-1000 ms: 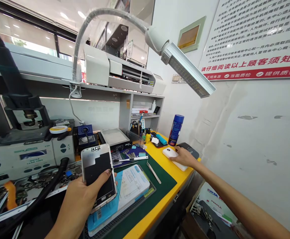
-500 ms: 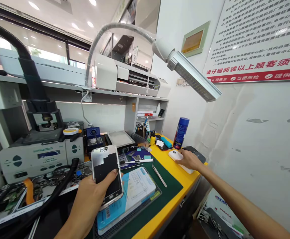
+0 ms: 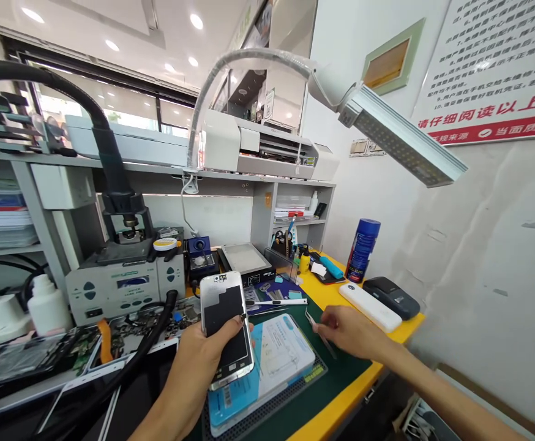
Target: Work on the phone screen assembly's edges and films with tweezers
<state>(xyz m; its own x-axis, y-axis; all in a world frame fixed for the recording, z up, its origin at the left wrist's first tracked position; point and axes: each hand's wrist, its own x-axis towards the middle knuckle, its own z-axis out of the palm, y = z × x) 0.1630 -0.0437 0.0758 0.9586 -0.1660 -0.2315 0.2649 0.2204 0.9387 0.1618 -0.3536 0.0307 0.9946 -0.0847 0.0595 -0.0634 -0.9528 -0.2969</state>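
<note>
Metal tweezers (image 3: 321, 335) half under right hand (image 3: 346, 331)

The right hand (image 3: 347, 331) is off the white device (image 3: 369, 306) at 2 o'clock, now over the tweezers (image 3: 321, 334) on the green mat (image 3: 341, 373).

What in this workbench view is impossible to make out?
All in the head view:
- Tweezers: the right hand covers part of them, so the grip cannot be judged.
- Phone: its lower edge and far face are hidden by the left hand.
- Wall notice: cut off by the frame's edge.
- Blue card: print too small.
</note>
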